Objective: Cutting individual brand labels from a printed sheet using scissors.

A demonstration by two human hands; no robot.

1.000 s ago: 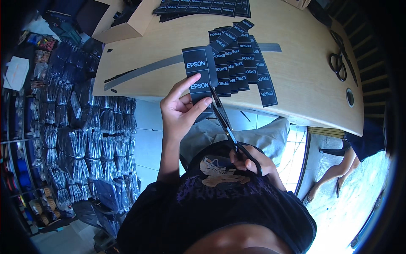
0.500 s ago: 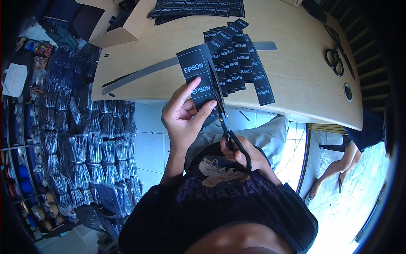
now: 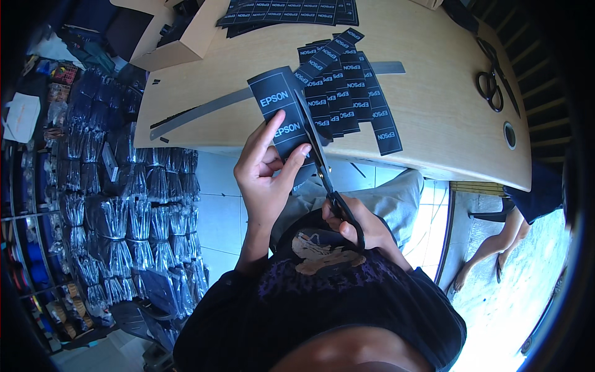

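A black label strip (image 3: 274, 99) with white lettering and thin dividing lines stands tilted above the table's near edge. My left hand (image 3: 263, 170) pinches its lower part, thumb near the right edge and index finger across the front. My right hand (image 3: 362, 224) grips the black handles of a pair of scissors (image 3: 318, 155). Their long blades point up and away along the strip's right edge; how far apart they are is hard to tell. Just beyond, a fanned pile of similar label strips (image 3: 347, 87) lies on the table, one strip slanting across its top.
On the wooden table (image 3: 434, 87) lie a steel ruler (image 3: 198, 110), partly hidden by the strip, and black-handled scissors (image 3: 489, 92) at right. Label sheets (image 3: 285, 13) and a cardboard box (image 3: 180, 53) sit at the back. Plastic-wrapped bundles (image 3: 124, 242) fill the left; another person's legs (image 3: 493, 254) show right.
My left hand and the strip have shifted slightly left. The scissors have tipped left with them, and the strip's top right edge now sits farther left than before.
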